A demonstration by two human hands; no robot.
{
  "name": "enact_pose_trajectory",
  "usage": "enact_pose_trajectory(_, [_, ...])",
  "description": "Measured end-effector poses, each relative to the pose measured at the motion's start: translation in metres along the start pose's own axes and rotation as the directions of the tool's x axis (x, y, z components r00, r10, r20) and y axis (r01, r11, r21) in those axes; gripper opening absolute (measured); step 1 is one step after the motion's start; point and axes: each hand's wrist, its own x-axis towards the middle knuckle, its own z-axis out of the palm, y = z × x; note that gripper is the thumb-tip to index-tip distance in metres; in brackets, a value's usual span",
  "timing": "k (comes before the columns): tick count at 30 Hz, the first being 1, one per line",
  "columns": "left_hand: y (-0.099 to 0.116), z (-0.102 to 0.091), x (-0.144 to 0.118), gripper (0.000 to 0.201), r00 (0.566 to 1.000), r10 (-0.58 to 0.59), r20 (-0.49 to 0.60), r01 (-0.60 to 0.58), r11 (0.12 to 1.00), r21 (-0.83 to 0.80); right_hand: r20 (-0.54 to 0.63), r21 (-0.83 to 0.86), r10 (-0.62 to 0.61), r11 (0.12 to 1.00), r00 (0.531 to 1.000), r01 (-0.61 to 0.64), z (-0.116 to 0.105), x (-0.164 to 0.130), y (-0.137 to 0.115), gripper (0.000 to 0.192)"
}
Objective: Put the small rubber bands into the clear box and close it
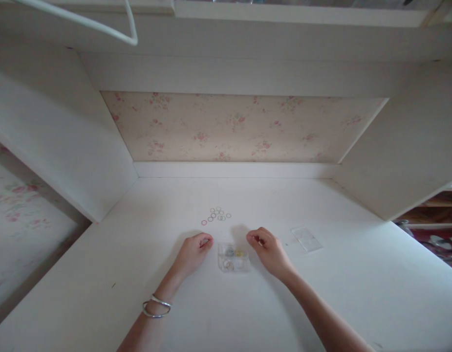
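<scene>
Both hands are resting on the white desk (321,293), flanking 1 small clear plastic box (233,257) lying between them, so each is sitting close to its contents. The left hand (193,253) and right hand (269,249) are each curling with fingertips pressed together; whether they are pinching anything is too small to tell. About 10 tiny rings (216,215) are lying clustered just beyond, and 1 clear lid (307,239) is lying to the right.

No readable text, labels, brands, numbers or signs anywhere in view. The clear box (233,257) between the hands is unmarked as far as can be seen, and so is the clear lid (307,239) lying to its right. The back panel (240,127) shows a floral print only, no lettering. The white desk (226,303) surface is plain.
</scene>
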Motion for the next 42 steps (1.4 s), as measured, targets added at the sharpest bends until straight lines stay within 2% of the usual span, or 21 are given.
enact_pose_trajectory(4, [-0.001,0.001,0.0,0.03,1.0,0.012,0.006,-0.011,1.0,-0.018,-0.196,0.091,0.245,0.969,0.95,-0.231,-0.002,0.006,0.039,0.03])
enact_pose_trajectory(7, [-0.001,0.003,-0.001,0.031,1.0,0.01,0.002,-0.01,1.0,-0.008,-0.246,0.162,0.332,0.941,0.911,-0.299,-0.001,0.004,0.048,0.036])
enact_pose_trajectory(14, [0.001,0.008,-0.002,0.03,0.997,0.073,-0.034,-0.073,0.997,0.008,-0.195,0.116,0.261,0.963,0.945,-0.242,0.0,0.002,0.046,0.037])
enact_pose_trajectory(18, [0.006,0.012,0.012,0.03,0.994,0.103,-0.032,-0.097,0.982,0.161,-0.209,0.134,0.258,0.963,0.943,-0.233,-0.003,0.002,0.046,0.037])
enact_pose_trajectory(22, [0.015,0.017,0.036,0.027,0.989,0.143,-0.022,-0.125,0.919,0.373,-0.211,0.169,0.274,0.956,0.938,-0.241,-0.005,0.002,0.044,0.037])
enact_pose_trajectory(26, [0.026,0.021,0.057,0.028,0.995,0.102,0.013,-0.091,0.811,0.578,-0.201,0.221,0.313,0.938,0.928,-0.269,-0.008,0.001,0.043,0.037])
enact_pose_trajectory(29, [0.031,0.025,0.064,0.027,0.996,0.076,0.041,-0.085,0.774,0.627,-0.198,0.241,0.32,0.932,0.927,-0.27,-0.009,0.001,0.043,0.038])
enact_pose_trajectory(37, [0.034,0.03,0.059,0.027,0.999,0.013,0.048,-0.043,0.719,0.694,-0.206,0.244,0.327,0.93,0.922,-0.275,-0.01,0.001,0.044,0.04])
enact_pose_trajectory(42, [0.034,0.022,0.05,0.023,0.996,0.022,0.085,-0.076,0.7,0.71,-0.213,0.247,0.324,0.93,0.922,-0.271,-0.009,0.001,0.047,0.038])
